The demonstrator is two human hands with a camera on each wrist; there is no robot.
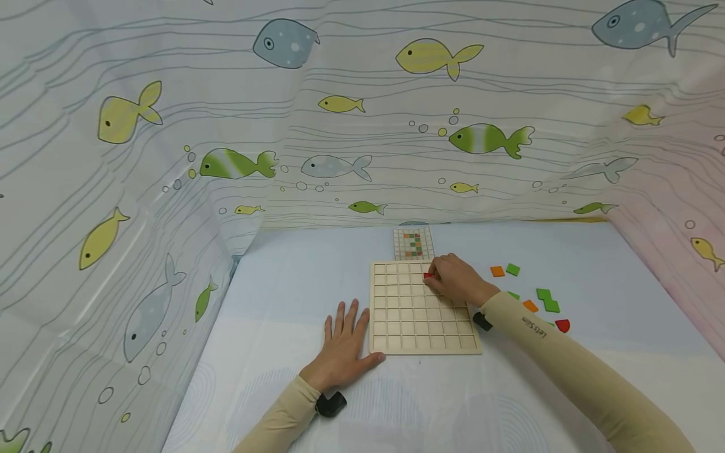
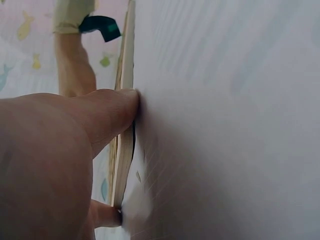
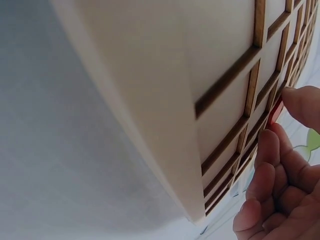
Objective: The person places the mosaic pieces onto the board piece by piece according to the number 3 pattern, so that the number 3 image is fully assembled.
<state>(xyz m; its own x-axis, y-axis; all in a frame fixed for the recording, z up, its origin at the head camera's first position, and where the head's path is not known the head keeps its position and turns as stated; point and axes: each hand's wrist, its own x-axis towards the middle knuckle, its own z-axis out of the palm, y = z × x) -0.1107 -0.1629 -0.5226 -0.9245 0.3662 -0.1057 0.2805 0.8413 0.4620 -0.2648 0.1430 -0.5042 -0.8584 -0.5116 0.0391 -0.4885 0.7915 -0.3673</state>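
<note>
While the left hand (image 1: 340, 352) lies flat on the surface (image 1: 272, 314) at the near left corner of the board (image 1: 408, 314), fingers spread apart and thumb against the edge, the right hand (image 1: 457, 279) has its thumb and fingertips together, pinching a red piece (image 1: 428, 275). The red piece is over the board's grid, close to the far edge and right of the middle, so it lies at the left end of the right hand; the left hand is well apart from it, on the near side. Fingers cover most of the red piece, so I cannot tell its long axis, nor whether it sits down in a square or just above one. I count one board and, just beside its far edge, one card (image 1: 399, 246) printed with a grid and coloured squares. To the right of the board, beyond the right sleeve (image 1: 566, 352), are eight loose pieces in view: two orange pieces (image 1: 497, 271), five green pieces (image 1: 544, 294), two of them partly hidden by the sleeve, and one red rounded piece (image 1: 562, 325). More could be hidden behind that arm. Two black wristbands (image 1: 331, 404) show, one at each wrist.
</note>
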